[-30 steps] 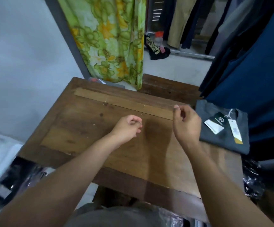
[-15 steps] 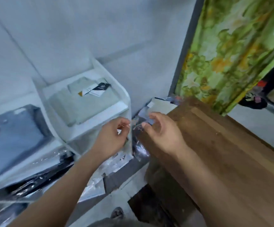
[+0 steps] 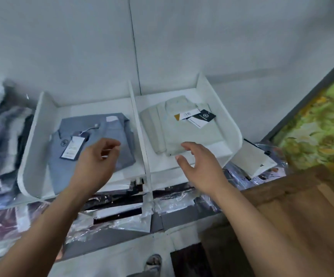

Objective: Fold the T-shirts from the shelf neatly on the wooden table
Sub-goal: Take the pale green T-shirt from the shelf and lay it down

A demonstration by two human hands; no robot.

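A white shelf (image 3: 232,136) with two compartments stands against the wall. In its left compartment lies a blue-grey T-shirt (image 3: 110,132) with a white tag. A pale cream T-shirt (image 3: 192,132) with black and white tags fills the right compartment. My left hand (image 3: 96,162) hovers over the blue-grey shirt, fingers loosely curled, holding nothing. My right hand (image 3: 200,166) reaches toward the front edge of the cream shirt with fingers spread, empty. The wooden table (image 3: 302,216) shows at the lower right.
Plastic-wrapped garments (image 3: 122,208) fill the lower shelf, and more bagged clothes (image 3: 0,136) pile at the left. A wrapped white packet (image 3: 254,158) lies between shelf and table. A green floral curtain (image 3: 318,132) hangs at the right.
My view has swung left from the table to the shelf. Both hands have moved with it and now reach over the two shirts, and the right hand's fingers have spread.
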